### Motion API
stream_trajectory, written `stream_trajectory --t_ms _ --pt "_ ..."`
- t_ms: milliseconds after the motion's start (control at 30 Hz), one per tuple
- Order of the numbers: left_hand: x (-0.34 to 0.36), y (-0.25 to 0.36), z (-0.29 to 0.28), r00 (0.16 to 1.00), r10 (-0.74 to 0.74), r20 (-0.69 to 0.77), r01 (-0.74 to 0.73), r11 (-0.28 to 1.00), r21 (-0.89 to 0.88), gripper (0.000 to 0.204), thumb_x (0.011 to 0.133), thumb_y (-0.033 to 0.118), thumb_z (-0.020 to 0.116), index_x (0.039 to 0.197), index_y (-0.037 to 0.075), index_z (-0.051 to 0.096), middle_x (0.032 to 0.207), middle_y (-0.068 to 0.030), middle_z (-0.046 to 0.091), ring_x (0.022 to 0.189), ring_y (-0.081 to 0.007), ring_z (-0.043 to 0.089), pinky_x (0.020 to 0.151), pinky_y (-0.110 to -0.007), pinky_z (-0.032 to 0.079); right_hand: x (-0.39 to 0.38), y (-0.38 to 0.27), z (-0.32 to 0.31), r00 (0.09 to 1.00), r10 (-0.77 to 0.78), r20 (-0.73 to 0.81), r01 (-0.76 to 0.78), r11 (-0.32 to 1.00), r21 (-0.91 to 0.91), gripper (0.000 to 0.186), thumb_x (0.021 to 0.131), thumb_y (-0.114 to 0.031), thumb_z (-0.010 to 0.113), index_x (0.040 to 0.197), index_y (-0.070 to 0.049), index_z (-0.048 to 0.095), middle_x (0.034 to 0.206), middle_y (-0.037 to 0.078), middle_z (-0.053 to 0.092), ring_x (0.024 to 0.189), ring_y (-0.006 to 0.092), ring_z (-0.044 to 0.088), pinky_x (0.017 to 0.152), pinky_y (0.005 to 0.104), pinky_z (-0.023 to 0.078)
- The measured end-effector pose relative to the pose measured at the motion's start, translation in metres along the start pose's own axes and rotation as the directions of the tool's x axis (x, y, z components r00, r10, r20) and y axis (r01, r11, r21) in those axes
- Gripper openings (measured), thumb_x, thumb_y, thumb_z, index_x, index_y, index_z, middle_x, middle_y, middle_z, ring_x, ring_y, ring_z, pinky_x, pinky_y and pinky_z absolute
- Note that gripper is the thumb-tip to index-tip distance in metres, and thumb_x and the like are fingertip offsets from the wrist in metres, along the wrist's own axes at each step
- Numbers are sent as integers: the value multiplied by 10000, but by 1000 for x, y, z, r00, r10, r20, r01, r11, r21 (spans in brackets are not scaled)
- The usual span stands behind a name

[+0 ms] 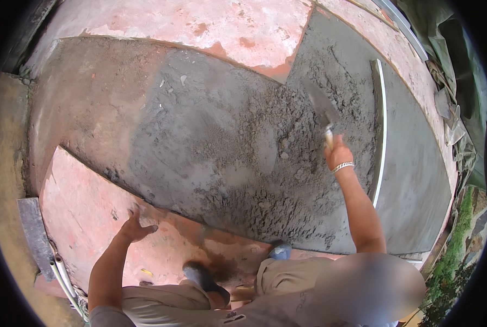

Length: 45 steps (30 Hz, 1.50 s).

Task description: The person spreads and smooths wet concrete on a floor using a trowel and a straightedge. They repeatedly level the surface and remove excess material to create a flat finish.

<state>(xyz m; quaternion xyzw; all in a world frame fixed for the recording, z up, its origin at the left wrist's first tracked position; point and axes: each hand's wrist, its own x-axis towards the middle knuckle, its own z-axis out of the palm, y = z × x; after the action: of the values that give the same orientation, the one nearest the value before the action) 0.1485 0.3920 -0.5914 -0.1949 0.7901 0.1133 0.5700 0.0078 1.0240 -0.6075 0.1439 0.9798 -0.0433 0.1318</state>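
My right hand is wrapped round the handle of a pointing trowel. The metal blade points away from me and lies on or just over rough wet mortar; contact is hard to judge. A chain bracelet circles that wrist. My left hand holds nothing, its fingers apart, over the pink slab near the mortar's close edge. To the right of the trowel, a long straightedge bar with a white edge lies along the border between lumpy mortar and a smooth grey strip.
Bare brownish ground borders the mortar on the left. Another pink slab runs along the far side. White pipes and a dark board lie at the lower left. Crumpled sheeting and grass line the right side.
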Motion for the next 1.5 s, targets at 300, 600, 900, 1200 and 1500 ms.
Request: stream_trajectory --t_ms 300,600,900,1200,1500 --pt "4 3 -2 998 24 -53 -24 1000 -5 1252 752 562 770 1563 -6 4 1564 -359 182 1418 -405 364 1162 -387 336 -118 -76 27 907 -339 252 327 941 90 417 907 -276 642 1235 -66 492 1042 193 660 803 380 699 669 483 578" --pt "-4 10 -8 1000 -11 -9 11 1000 -1 1244 756 552 771 1559 -21 13 1566 -349 192 1409 -394 383 1155 -380 349 -109 -37 -18 739 -664 116 648 747 145 431 845 -332 736 1165 -90 580 930 119 667 746 302 701 596 407 568" --pt "-8 13 -8 999 -8 -36 7 1000 -21 1239 755 549 775 1558 -29 29 1548 -341 256 1422 -388 367 1162 -379 337 -27 -43 -11 676 -694 249 731 673 -108 342 912 -418 652 1009 -103 560 814 130 654 708 303 695 590 430 572" --pt "1 8 -4 1000 9 7 -9 1000 5 1302 758 558 780 1554 13 -94 1570 -363 144 1437 -417 322 1170 -387 323 43 -106 -35 860 -265 435 296 955 -2 399 1013 -444 482 1145 -69 524 1001 218 715 930 392 695 814 495 542" --pt "5 3 -4 999 -26 35 23 998 61 1315 766 580 769 1554 56 -144 1569 -360 158 1400 -427 382 1143 -398 364 47 -36 -40 914 -119 388 108 993 50 459 1007 -439 478 1229 -41 533 1066 250 694 1007 423 664 877 506 516"
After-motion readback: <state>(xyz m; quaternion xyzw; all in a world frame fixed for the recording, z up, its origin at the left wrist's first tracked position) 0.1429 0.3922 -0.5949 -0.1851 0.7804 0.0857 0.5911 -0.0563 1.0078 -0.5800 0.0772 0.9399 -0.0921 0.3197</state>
